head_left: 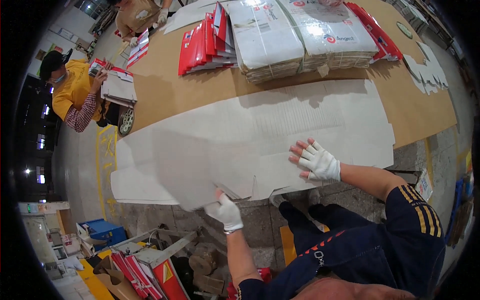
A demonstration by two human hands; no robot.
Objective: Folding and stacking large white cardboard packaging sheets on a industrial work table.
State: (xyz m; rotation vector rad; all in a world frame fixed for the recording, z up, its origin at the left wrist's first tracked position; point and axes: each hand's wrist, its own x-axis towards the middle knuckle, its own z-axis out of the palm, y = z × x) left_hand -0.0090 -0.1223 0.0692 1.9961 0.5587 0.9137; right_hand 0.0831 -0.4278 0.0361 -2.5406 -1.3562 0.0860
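Note:
My left hand [226, 214], in a white fingerless glove, pinches the near edge of a grey cardboard sheet [182, 162]. That sheet is smeared by motion and tilts up over the left part of the table. Fingers spread, my right hand [319, 161] lies flat in a matching glove on the pale cardboard sheets [305, 117] that cover the near side of the table. Rows of thin parallel lines mark the middle of these sheets. Close to my left hand, some sheet edges overlap at the table's front edge.
Strapped bundles of white printed board [270, 42] stand at the back, between red-and-white folded pieces [207, 45] and a second red stack [375, 35]. Notched white scraps [427, 70] lie far right. A co-worker in yellow [77, 95] holds boards at left; another person [137, 17] stands beyond.

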